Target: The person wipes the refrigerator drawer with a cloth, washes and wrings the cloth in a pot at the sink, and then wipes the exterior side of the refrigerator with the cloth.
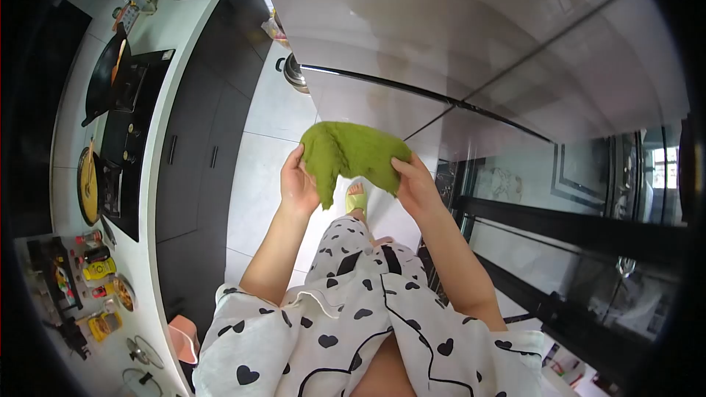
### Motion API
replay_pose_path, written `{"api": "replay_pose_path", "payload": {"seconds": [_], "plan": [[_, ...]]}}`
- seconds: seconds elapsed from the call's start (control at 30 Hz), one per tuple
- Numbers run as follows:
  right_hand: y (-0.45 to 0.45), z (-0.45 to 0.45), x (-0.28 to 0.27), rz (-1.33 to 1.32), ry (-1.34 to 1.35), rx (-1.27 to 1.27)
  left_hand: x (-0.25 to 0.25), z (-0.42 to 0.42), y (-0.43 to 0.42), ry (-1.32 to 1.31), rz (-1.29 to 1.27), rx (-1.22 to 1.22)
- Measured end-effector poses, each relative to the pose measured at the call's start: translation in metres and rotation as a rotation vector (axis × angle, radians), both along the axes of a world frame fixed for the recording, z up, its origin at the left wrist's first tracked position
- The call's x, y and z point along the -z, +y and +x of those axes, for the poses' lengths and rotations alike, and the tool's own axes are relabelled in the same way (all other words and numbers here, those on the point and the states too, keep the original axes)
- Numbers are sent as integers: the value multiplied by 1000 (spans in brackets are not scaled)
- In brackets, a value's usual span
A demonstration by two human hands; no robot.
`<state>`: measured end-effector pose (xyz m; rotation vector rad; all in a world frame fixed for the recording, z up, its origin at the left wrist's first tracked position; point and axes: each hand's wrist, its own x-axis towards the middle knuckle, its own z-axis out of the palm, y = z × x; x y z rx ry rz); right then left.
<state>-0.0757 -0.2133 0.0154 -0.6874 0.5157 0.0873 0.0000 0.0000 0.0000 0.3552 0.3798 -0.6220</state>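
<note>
Green plush cloth: is hanging between the two grips, touching both; its middle is arching away from the body, its ends are drooping back toward it, and a crease is running down nearer the left grip.
Left grip: is holding the cloth's left end narrowly at the edge; the palm is partly showing, turning inward.
Right grip: is holding the right end, closing on it with the thumb lying over the near face; the fingers behind are hiding from view.
Cloth handling: the step in hand is seemingly being a two-handed hold, with the cloth partly spreading; a next move is probably calling for both ends staying pinched, since the soft middle is folding easily.
Forearms: are reaching forward from the white heart-print sleeves, slanting outward at the elbows and converging at the grips; the wrists are looking nearly straight.
Tiled floor: is lying below the grips, with a yellow-green slipper showing beneath the cloth.
White surface: is running well to the left of the left grip, carrying a black wok and a frying pan.
</note>
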Motion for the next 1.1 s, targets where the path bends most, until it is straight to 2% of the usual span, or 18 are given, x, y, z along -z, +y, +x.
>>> {"api": "replay_pose_path", "payload": {"seconds": [0.07,0.1,0.27,0.37,0.47,0.53,0.63,0.77,0.9,1.1], "plan": [[6,4,2,-183,37,10,5,-5,-4,-34,8,-41],[6,73,15,-279,-52,-14,11,58,-11,-127,86,-68],[33,143,37,-802,-250,-125,29,98,-47,-245,399,-290],[42,172,45,-1318,-589,-117,48,123,-66,-343,502,-389],[40,202,74,-1551,-843,-144,65,142,-85,-440,687,-425],[26,219,77,-1572,-837,-217,68,156,-99,-535,904,-452],[1,211,85,-1563,-839,-254,89,160,-91,-1045,1840,-347],[-29,172,94,-1553,-741,-250,89,129,-117,-1165,1901,-210],[-63,140,99,-1511,-524,-194,92,104,-170,-1191,1999,-243],[-112,115,89,-1433,-349,-118,91,90,-231,-1286,1940,-258]]}}
